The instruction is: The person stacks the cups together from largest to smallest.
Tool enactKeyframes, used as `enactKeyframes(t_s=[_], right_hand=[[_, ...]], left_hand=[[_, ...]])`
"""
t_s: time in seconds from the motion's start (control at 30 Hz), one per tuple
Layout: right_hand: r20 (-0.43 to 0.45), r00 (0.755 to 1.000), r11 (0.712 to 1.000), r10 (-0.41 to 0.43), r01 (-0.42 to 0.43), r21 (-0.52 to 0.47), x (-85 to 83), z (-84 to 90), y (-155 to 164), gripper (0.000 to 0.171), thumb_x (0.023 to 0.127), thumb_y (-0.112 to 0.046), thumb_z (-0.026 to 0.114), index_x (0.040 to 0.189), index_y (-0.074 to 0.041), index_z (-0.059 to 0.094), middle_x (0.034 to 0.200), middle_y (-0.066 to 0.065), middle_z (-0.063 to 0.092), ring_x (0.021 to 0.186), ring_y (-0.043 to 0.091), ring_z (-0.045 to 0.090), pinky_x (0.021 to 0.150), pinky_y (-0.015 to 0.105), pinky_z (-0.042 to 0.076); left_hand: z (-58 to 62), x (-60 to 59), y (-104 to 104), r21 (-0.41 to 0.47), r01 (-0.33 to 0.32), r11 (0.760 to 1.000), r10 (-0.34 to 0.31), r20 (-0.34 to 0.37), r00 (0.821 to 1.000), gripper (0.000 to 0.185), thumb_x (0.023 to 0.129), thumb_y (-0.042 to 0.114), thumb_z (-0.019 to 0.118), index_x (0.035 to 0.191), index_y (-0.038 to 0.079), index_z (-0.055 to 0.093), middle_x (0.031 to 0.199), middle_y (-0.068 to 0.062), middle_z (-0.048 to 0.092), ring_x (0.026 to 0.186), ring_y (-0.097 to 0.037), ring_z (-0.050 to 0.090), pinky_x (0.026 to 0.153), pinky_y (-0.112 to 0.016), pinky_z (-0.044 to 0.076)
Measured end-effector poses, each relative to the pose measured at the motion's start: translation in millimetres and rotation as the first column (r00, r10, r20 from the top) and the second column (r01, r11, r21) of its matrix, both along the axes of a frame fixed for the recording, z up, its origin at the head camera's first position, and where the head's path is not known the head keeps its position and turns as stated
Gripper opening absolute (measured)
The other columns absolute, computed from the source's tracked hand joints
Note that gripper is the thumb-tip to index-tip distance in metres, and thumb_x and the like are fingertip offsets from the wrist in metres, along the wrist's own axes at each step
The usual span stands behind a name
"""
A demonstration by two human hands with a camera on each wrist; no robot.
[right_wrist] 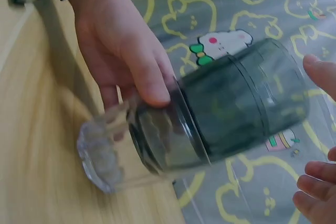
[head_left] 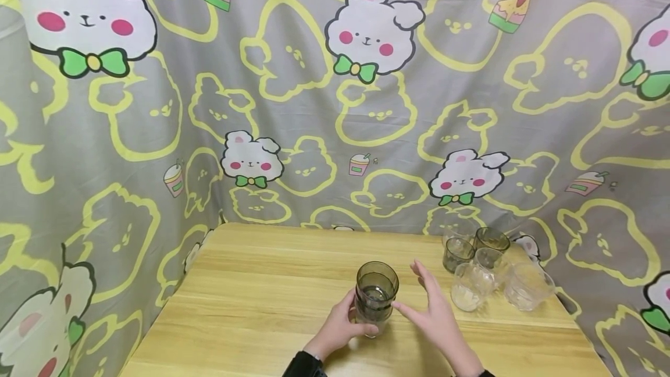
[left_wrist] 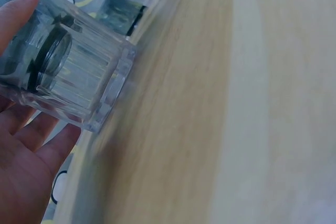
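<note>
Where the wooden table (head_left: 251,307) runs toward its near edge, a stack of tumblers (head_left: 374,298) stands upright a little right of centre: smoky grey-green glasses nested one inside another, the lowest of them sitting in a clear ribbed glass (right_wrist: 107,156) with a thick faceted base that rests on the wood. The right wrist view shows the dark glass pushed deep into the clear one, its rim well above the clear rim, and the left wrist view shows the dark base ringed inside the clear wall; no liquid can be made out in any of them. The left hand (head_left: 341,326) wraps the lower part of the stack from the left, thumb lying across the front of the clear glass and fingers curled behind it, a dark sleeve at the wrist. The right hand (head_left: 434,313) hovers just beside the stack on its right, fingers straight and spread, holding nothing; whether its nearest fingertip touches the glass cannot be told. Farther right, near the table's back corner, a cluster of loose glasses (head_left: 484,269) sits apart from the hands, two dark ones behind and several clear ones in front, all looking empty. A grey cartoon-rabbit cloth (head_left: 335,103) hangs behind the table.
</note>
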State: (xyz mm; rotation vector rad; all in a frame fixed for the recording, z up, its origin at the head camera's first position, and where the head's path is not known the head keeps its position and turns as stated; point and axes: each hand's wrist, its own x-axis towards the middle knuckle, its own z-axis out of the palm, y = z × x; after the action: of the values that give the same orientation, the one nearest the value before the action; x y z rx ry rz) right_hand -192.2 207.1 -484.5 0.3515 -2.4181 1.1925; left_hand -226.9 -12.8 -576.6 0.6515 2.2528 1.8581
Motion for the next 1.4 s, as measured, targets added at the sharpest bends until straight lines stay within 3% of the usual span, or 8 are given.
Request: enactKeyframes(t_s=[0.37,0.43,0.5,0.6,0.63,0.83,1.0,1.4], right_hand=[[0.07,0.991,0.993,-0.111,0.114,-0.035,-10.9,-12.2,38,0.095,0.078,-0.025,0.081,0.152,-0.002,0.027,0.145,0.024,0.043,0.13,0.039,0.044,0.098,-0.009,0.015],[0.109,0.985,0.989,-0.136,0.142,-0.043,-13.1,-15.4,45,0.095,0.079,-0.027,0.08,0.152,-0.002,0.025,0.147,0.025,0.04,0.132,0.043,0.041,0.111,0.004,0.023],[0.136,0.978,0.985,-0.158,0.166,-0.052,-15.3,-18.3,50,0.096,0.08,-0.028,0.08,0.153,-0.002,0.023,0.148,0.026,0.038,0.135,0.045,0.037,0.12,0.027,0.029],[0.133,0.972,0.977,-0.196,0.204,-0.055,-18.2,-22.6,57,0.095,0.081,-0.026,0.079,0.151,0.002,0.023,0.147,0.03,0.037,0.134,0.05,0.034,0.111,0.064,0.031],[0.123,0.969,0.974,-0.212,0.221,-0.059,-19.6,-24.6,60,0.094,0.08,-0.025,0.079,0.151,0.004,0.024,0.146,0.031,0.037,0.133,0.051,0.035,0.109,0.067,0.031],[0.052,0.926,0.921,-0.373,0.376,-0.105,-26.6,-41.1,74,0.088,0.077,-0.017,0.081,0.147,0.004,0.032,0.145,0.031,0.038,0.129,0.052,0.038,0.106,0.067,0.034],[0.024,0.878,0.864,-0.477,0.474,-0.172,-29.4,-52.4,85,0.091,0.076,-0.013,0.082,0.148,0.004,0.03,0.147,0.033,0.032,0.135,0.052,0.03,0.112,0.068,0.027],[0.187,0.832,0.809,-0.522,0.553,-0.2,-36.3,-65.6,99,0.102,0.081,-0.03,0.078,0.154,0.0,0.014,0.156,0.03,0.016,0.144,0.049,0.018,0.118,0.066,0.018]], left_hand=[[0.1,1.4,-1,0.015,0.0,1.0,0.0,0.011,1.0,0.088,0.076,0.028,0.083,0.148,0.035,0.034,0.144,0.006,0.053,0.133,-0.015,0.048,0.111,-0.039,0.045],[-0.1,1.5,-1,0.014,-0.001,1.0,0.0,0.015,1.0,0.087,0.076,0.029,0.083,0.148,0.036,0.034,0.144,0.007,0.053,0.134,-0.016,0.047,0.112,-0.039,0.044],[-0.3,1.4,-1,0.014,0.0,1.0,0.0,0.016,1.0,0.087,0.076,0.028,0.083,0.148,0.036,0.035,0.144,0.006,0.053,0.133,-0.015,0.048,0.112,-0.039,0.044],[-0.4,1.2,-1,0.015,0.0,1.0,-0.001,0.014,1.0,0.087,0.076,0.028,0.083,0.148,0.035,0.034,0.144,0.006,0.053,0.132,-0.015,0.049,0.111,-0.037,0.045],[-0.3,1.1,-1,0.015,0.0,1.0,-0.001,0.011,1.0,0.087,0.076,0.028,0.083,0.149,0.035,0.034,0.143,0.006,0.053,0.132,-0.015,0.049,0.111,-0.037,0.045],[-1.5,1.2,0,0.012,-0.005,1.0,0.005,0.003,1.0,0.088,0.076,0.028,0.083,0.149,0.033,0.034,0.144,0.002,0.053,0.131,-0.021,0.052,0.11,-0.039,0.046],[-3.4,1.2,0,0.014,-0.005,1.0,0.005,0.031,1.0,0.089,0.075,0.028,0.083,0.149,0.032,0.035,0.145,0.001,0.052,0.129,-0.026,0.054,0.11,-0.041,0.046],[-3.3,0.7,-1,0.032,-0.001,1.0,0.0,0.005,1.0,0.087,0.075,0.027,0.083,0.149,0.031,0.036,0.144,0.001,0.053,0.131,-0.017,0.051,0.11,-0.034,0.046]])
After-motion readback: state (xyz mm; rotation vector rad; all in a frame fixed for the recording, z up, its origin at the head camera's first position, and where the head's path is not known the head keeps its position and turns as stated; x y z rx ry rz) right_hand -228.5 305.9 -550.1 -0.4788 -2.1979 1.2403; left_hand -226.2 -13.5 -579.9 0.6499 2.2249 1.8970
